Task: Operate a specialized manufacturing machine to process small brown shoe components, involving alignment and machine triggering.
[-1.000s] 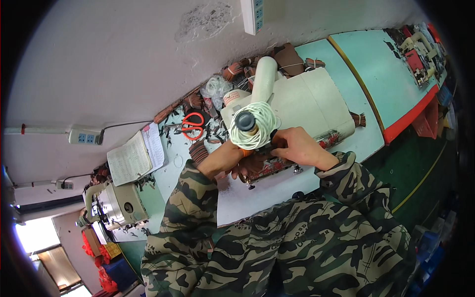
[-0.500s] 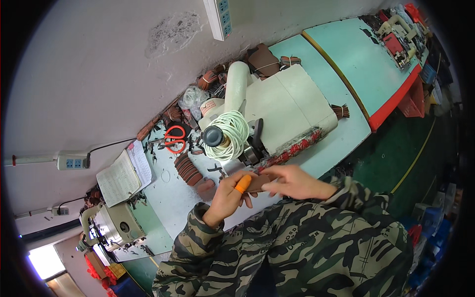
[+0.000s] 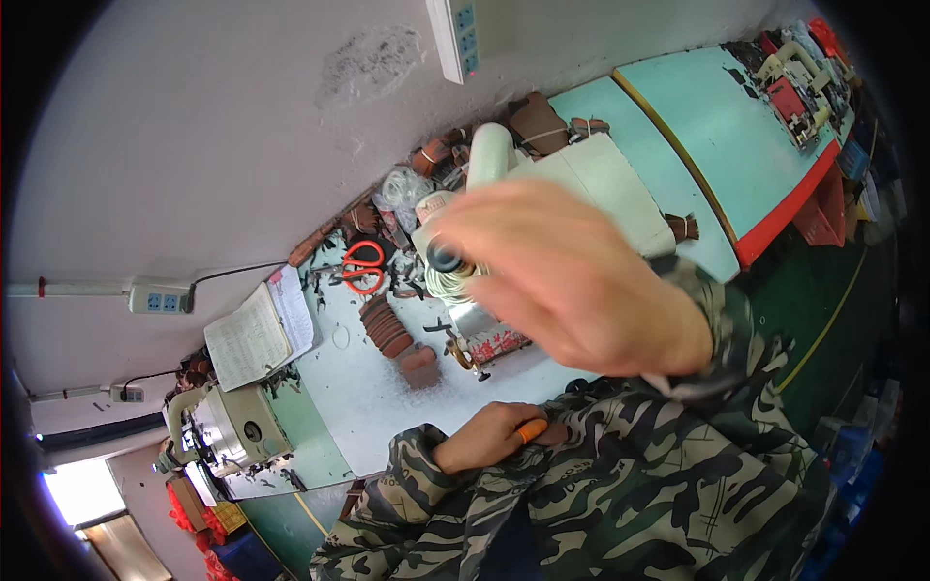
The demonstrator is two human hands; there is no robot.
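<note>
Here one left hand (image 3: 489, 438) is closed around one small orange-handled tool (image 3: 530, 431); one blurred right hand (image 3: 581, 281), fingers loosely spread, is raised before one cream sewing machine (image 3: 581, 179).

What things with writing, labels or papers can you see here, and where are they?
Open notebook: left on the bench, white pages with handwriting.
Wall panel: top of the wall, white strip with small coloured marks.
Power strip: left on the wall, white with sockets.
No screens or signs show.
</note>
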